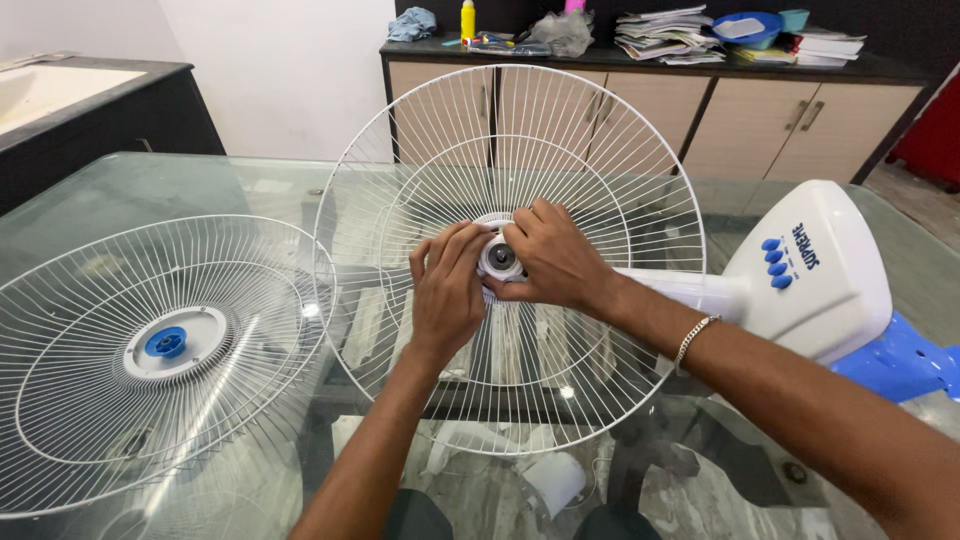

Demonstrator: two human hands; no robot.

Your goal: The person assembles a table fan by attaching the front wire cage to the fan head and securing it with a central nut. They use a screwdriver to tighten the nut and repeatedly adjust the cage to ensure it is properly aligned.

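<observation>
Two hands at hub: both closed around the white centre nut (499, 258) at the middle of the rear fan guard (600, 150).
Left hand (447, 290): fingers curled over the nut's left side, thumb beneath; gripped lightly, not fully clenched.
Right hand (555, 262): fingers wrapped over the nut's top and right side, pinching it; thin bracelet (695, 335) on the wrist.
Centre nut: round, white, dark hole showing in its middle; sat at the guard's hub, above the glass table (120, 190).
Rear fan guard: white wire, stood nearly upright, tilted toward the camera, lower rim near the table edge.
Fan body (815, 270): white housing with blue buttons, lay behind the guard to the right, on a blue base (900, 360).
Front guard (100, 400): lay flat on the glass at left, blue cap (166, 342) at its centre, rim just beside the rear guard.
Background: cabinet (650, 110) with stacked papers, a yellow bottle, a blue bowl.
</observation>
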